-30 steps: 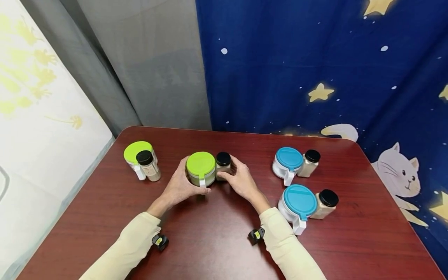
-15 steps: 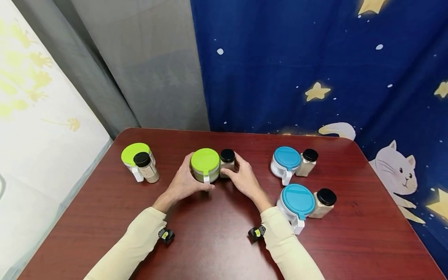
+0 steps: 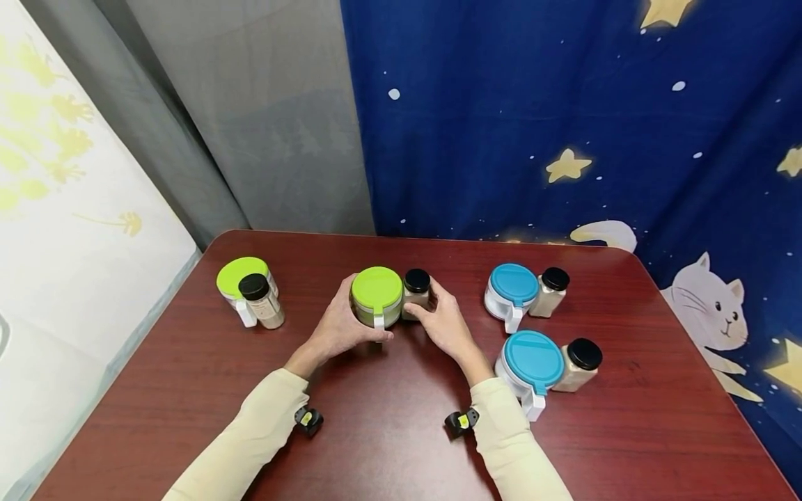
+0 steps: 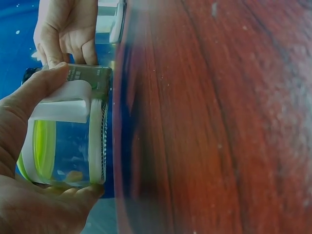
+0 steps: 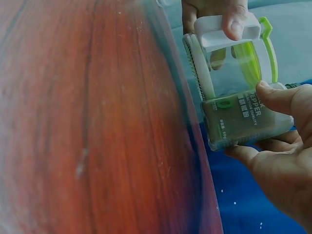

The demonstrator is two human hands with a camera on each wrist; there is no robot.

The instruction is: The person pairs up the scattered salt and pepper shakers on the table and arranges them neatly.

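In the head view my left hand (image 3: 338, 327) grips a clear seasoning jar (image 3: 377, 291) with a lime-green lid, fingers round its far left side and thumb near the white handle (image 4: 70, 105). Against the jar's right side stands a black-capped pepper bottle (image 3: 416, 282), which my right hand (image 3: 450, 325) holds between thumb and fingers. In the right wrist view the pepper bottle (image 5: 248, 119) shows white printed lettering, and jar and bottle sit side by side. Both stand upright, low over the brown table (image 3: 388, 431).
At the left is another green-lidded jar (image 3: 238, 271) with a black-capped shaker bottle (image 3: 266, 306) in front. Two blue-lidded jars, one behind (image 3: 514, 282) and one nearer (image 3: 532, 358), stand at the right, each beside a black-capped bottle (image 3: 579, 365). Curtains hang beyond the table's far edge.
Both hands have shifted a little to the right, carrying the green-lidded jar and the pepper bottle along side by side. The other jars and bottles keep their places.
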